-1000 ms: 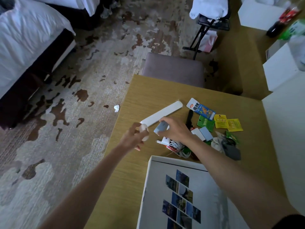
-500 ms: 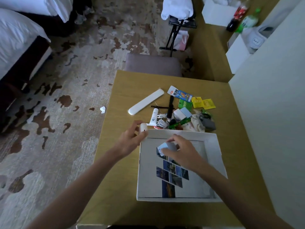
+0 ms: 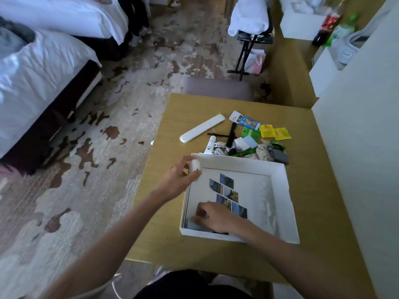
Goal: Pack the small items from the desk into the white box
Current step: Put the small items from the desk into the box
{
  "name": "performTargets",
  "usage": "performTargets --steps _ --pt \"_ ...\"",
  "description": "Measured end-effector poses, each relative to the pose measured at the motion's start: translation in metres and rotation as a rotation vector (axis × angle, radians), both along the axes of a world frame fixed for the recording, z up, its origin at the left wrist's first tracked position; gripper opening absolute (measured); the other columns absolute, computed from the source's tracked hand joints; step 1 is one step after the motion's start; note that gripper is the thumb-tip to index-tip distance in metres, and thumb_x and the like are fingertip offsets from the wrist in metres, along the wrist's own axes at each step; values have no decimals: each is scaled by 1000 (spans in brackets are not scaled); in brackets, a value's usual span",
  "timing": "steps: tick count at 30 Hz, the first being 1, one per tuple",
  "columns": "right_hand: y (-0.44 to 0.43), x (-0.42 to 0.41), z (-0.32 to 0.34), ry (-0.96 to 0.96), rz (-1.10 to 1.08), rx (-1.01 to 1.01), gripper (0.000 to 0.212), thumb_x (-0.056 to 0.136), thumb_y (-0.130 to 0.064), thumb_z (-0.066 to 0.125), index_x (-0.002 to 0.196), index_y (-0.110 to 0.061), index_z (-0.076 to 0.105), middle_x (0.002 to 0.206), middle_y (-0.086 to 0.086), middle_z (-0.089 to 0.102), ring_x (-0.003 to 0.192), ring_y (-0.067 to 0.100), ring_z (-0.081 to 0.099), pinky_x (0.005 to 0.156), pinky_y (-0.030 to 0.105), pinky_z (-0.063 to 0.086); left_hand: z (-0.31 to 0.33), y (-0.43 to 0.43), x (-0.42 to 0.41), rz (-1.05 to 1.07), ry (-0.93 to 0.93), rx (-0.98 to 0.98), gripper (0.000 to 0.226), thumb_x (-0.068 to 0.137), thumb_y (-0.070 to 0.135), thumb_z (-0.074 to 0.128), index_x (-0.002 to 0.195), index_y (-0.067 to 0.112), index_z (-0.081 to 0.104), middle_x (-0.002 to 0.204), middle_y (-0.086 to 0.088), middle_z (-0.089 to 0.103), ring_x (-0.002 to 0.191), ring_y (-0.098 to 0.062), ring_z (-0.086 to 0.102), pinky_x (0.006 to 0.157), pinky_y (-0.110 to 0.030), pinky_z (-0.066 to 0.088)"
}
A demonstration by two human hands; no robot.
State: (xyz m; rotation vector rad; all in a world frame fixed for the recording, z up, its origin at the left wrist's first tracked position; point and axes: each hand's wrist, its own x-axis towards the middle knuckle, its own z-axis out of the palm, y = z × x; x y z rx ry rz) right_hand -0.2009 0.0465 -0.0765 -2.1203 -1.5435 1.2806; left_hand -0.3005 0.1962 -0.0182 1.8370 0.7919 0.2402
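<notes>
Setting: a tan desk point(image 3: 216, 108) beside a pale wall, with a grey chair point(image 3: 217, 90) at its far edge and a patterned carpet point(image 3: 108, 147) to the left.

White box point(image 3: 280, 190): sits open on the near half of the desk, its floor printed with a slanting strip of small photographs.

Left hand point(image 3: 179, 180): raised at the box's far left corner, fingers curled round a small white rounded object point(image 3: 195, 167), held just above the rim.

Right hand point(image 3: 216, 214): down inside the box at the near left corner, fingers pressed on a pale blue flat item point(image 3: 194, 225) lying on the box floor; whether it is gripping or only touching cannot be told.

Unpacked items: heaped on the desk just beyond the box's far wall. A long white case point(image 3: 201, 130) lies at an angle to the left; a small white tube point(image 3: 210, 145) and a coiled white cable point(image 3: 219, 151) touch the wall; a blue packet point(image 3: 245, 120), green packet point(image 3: 250, 133) and two yellow sachets point(image 3: 274, 132) lie further back; grey cloth point(image 3: 278, 155) lies at the right.
</notes>
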Motion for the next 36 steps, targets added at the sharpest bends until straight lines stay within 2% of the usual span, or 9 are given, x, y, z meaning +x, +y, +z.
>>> performTargets --steps 3,9,12,15,19,23,27,32,36 --pt "-2 -1 0 114 -8 -9 35 92 -50 54 109 -20 61 106 0 67 85 11 61 67 20 44 2 -3 1 -1 16 19 40 86 42 59 122 31 45 100 3 59 76 -17 64 55 -29 49" --pt "-6 19 7 141 -53 -18 27 96 -31 54 118 -19 62 119 1 66 93 10 60 80 22 46 7 -6 10 -58 62 97 39 85 42 60 120 34 44 107 -1 57 82 -18 65 56 -29 52" --pt "-16 44 10 73 -178 45 24 97 -29 51 116 -19 63 119 1 65 95 8 58 78 18 43 8 -8 19 -149 138 243 44 81 47 62 120 39 42 110 1 55 82 -13 64 64 -34 56" --pt "-30 73 10 -25 -331 42 19 96 -24 52 109 -19 65 116 3 66 98 16 60 79 24 46 5 -10 33 -294 214 412 48 81 48 61 123 39 40 119 -1 57 84 -14 61 73 -31 52" --pt "-50 105 5 -213 -429 22 18 94 -16 50 106 -21 62 116 4 65 96 16 59 80 25 48 -11 -17 64 -532 335 539 53 80 49 61 127 35 42 129 0 55 107 -20 57 88 -37 50" --pt "-69 117 8 -330 -568 16 22 95 -22 44 111 -24 59 112 1 66 95 16 59 82 29 51 -30 -40 91 -730 416 655 54 80 48 62 128 33 41 129 -2 53 105 -22 58 83 -36 52" --pt "-71 112 15 -432 -614 232 20 95 -24 48 109 -21 62 108 0 68 88 11 59 76 24 45 -49 -53 101 -832 418 752 59 81 47 62 131 32 37 130 -3 50 104 -23 57 81 -35 53" --pt "-58 136 38 -493 -602 555 16 91 -19 55 103 -15 66 95 2 69 82 14 62 71 21 46 -43 -47 111 -733 403 772 58 85 49 55 136 29 37 133 -1 48 105 -21 59 81 -35 55" --pt "-41 175 54 -458 -680 645 17 90 -24 56 100 -17 67 90 -3 69 79 11 63 67 31 53 -8 -25 127 -471 207 796 31 90 44 46 117 29 52 119 5 58 89 -17 64 67 -32 51"
